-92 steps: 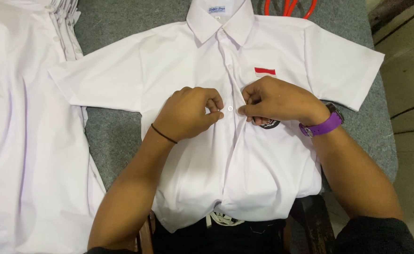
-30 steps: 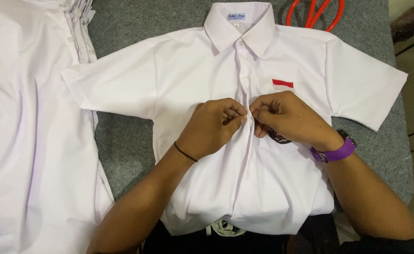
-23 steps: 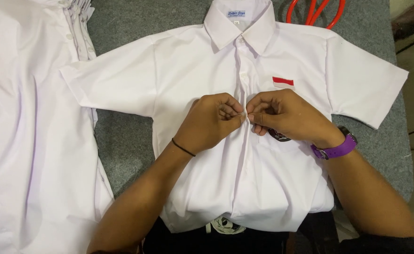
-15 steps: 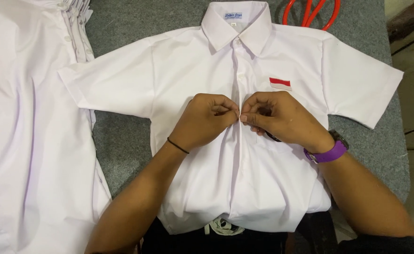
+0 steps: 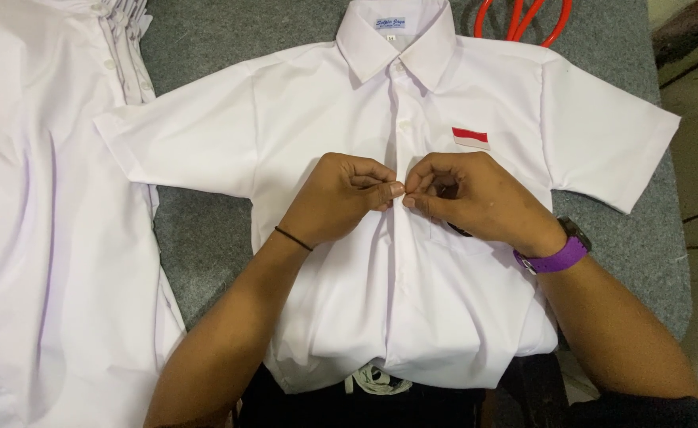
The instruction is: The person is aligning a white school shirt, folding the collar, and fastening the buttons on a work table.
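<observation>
A white short-sleeved shirt (image 5: 341,143) lies face up and spread flat in the middle of the table (image 5: 206,230), which is covered in grey felt. Its collar points to the far edge, and its hem hangs over the near edge toward the person. The upper buttons on the front strip look fastened. A small red-and-white patch (image 5: 471,137) sits on the chest above the pocket.

Both hands meet at the front strip about halfway down the shirt. The left hand (image 5: 337,198) has its fingers (image 5: 387,189) pinched together on the edge of the cloth at the strip. The right hand (image 5: 476,198) mirrors it, its fingers (image 5: 414,190) pinched on the cloth from the other side, so the two sets of fingertips nearly touch. Whether a button sits between them cannot be told.

A thin black band (image 5: 293,238) circles the left wrist, and a purple watch strap (image 5: 555,257) circles the right.

Toward the left edge of the table lies a stack of more white shirts (image 5: 48,238), with their button strips fanned out near the far left corner. Just beyond the collar, at the far edge, orange scissor handles (image 5: 523,20) show, partly cut off by the frame.
</observation>
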